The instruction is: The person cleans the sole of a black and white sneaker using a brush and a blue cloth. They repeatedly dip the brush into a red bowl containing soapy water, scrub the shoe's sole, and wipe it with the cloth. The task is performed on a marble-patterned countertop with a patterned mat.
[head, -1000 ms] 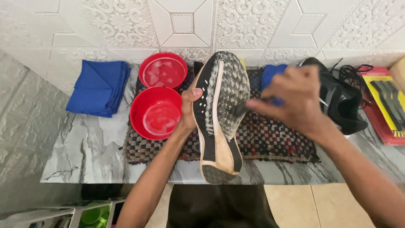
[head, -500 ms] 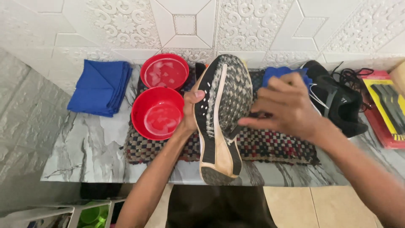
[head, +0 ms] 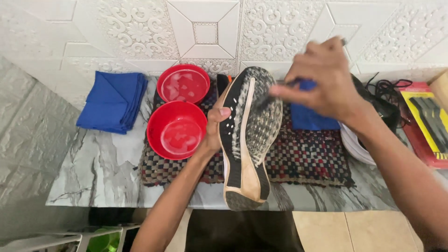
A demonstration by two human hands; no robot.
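Hazard: your left hand [head: 211, 135] has a one-sided grip on the upturned shoe [head: 247, 140] above the desk [head: 93, 172], your right hand [head: 326, 79] pinching a brush; hard strokes could knock it into the near red bowl [head: 176, 129].

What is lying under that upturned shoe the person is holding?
Under the black upturned shoe with its tan sole lies a checkered woven mat on the grey marble counter. The left hand grips its side. The mat beneath the shoe is hidden.

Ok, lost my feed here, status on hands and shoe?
Left hand grips shoe, sole up. Right hand holds brush at the sole's front. Two red bowls beside it, nothing blocking.
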